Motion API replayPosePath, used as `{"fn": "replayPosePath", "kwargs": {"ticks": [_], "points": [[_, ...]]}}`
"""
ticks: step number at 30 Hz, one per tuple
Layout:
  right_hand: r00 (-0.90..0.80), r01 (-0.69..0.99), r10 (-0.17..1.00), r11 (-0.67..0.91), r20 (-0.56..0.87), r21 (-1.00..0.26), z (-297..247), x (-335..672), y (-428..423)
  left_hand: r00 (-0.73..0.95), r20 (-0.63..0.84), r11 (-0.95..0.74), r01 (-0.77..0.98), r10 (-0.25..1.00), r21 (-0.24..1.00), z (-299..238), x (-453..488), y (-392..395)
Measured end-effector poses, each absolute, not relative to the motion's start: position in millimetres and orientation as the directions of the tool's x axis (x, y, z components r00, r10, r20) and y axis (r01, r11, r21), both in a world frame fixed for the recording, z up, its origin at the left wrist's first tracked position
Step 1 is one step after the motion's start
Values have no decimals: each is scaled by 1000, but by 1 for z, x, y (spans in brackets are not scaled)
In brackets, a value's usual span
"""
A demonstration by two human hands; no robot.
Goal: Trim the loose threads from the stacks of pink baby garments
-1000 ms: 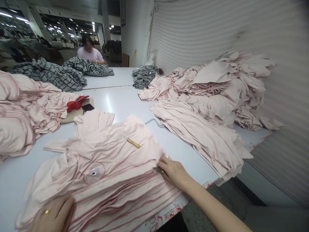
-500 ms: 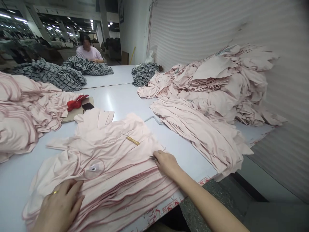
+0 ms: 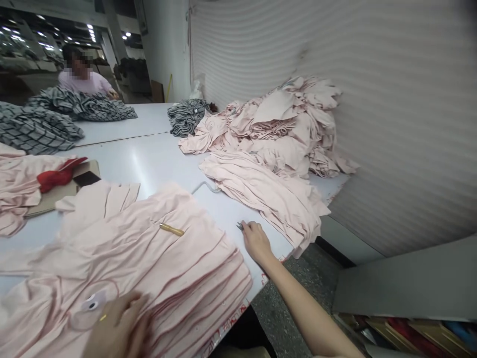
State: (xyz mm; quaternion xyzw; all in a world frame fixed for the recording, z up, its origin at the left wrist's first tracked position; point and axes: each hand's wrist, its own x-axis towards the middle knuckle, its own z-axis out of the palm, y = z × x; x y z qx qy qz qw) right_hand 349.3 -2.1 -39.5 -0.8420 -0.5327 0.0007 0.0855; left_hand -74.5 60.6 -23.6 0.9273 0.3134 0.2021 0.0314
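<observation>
Many pink layers [image 3: 208, 283] slant, lower left, beneath my nearer, loose-fingered left hand [image 3: 118, 320]; my right hand [image 3: 257, 242], mid-frame, grips snips [image 3: 239, 226].

From the wearer's head, the one camera looked forward and down across the bench [image 3: 152, 159], close above the left hand [image 3: 118, 320] and farther from the right hand [image 3: 257, 242], with a distant hall [image 3: 33, 54] perhaps too dim to read.
</observation>
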Motion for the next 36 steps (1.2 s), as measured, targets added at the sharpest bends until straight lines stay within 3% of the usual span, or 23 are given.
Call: {"fn": "replayPosePath", "kwargs": {"ticks": [3,7,10,14,18,22,24,26,30,33,36], "points": [[410,906,907,-393,96,-157,-46,351,-3,717,362,-802,505,595,319,-8,20,54],[383,911,919,-358,95,-204,-31,360,6,726,290,-770,506,624,390,-14,80,48],[313,930,942,-279,117,-241,-2,345,42,692,347,-773,543,633,328,-26,87,42],[-9,949,997,35,82,-313,30,272,119,679,428,-794,579,596,187,-36,95,36],[-166,910,986,153,-1,-384,37,220,160,660,398,-765,602,638,228,-35,110,40],[-77,888,995,95,58,-450,38,248,108,678,253,-710,565,690,421,-22,124,55],[2,872,996,43,92,-488,34,270,53,655,93,-557,550,750,622,-14,127,63],[112,785,989,-31,94,-618,26,282,-2,612,-76,-339,533,787,775,-8,127,72],[200,722,977,-96,74,-686,4,270,-61,549,-236,-97,510,802,855,-8,122,84],[219,760,972,-117,83,-640,-6,255,-56,471,-285,55,443,835,895,-15,120,87],[193,829,976,-108,99,-548,-7,250,-43,408,-277,81,436,870,896,-18,121,87]]}}
